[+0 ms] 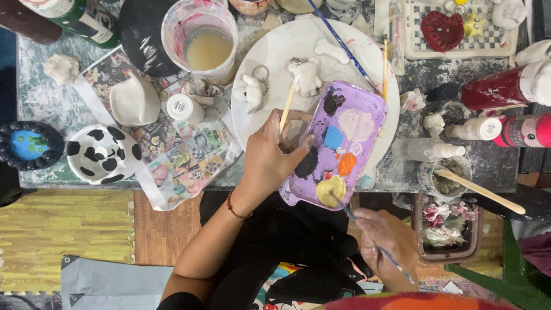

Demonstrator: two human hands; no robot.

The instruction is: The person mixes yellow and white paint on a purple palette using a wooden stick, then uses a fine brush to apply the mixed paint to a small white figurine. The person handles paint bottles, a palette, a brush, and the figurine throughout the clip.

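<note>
At table centre, purple palette tray (344,143) — left hand (272,155) at its nine o'clock closed around a wooden stick (287,104), right hand (385,236) at five o'clock pinching a thin paintbrush (367,235) — tip on yellow paint (331,189).

On the table: one purple paint palette (341,143), two white plaster figurines (251,92) (307,76) on one round white plate (270,51), one cup of cloudy water (204,40), two red paint bottles (502,87) (527,131).
</note>
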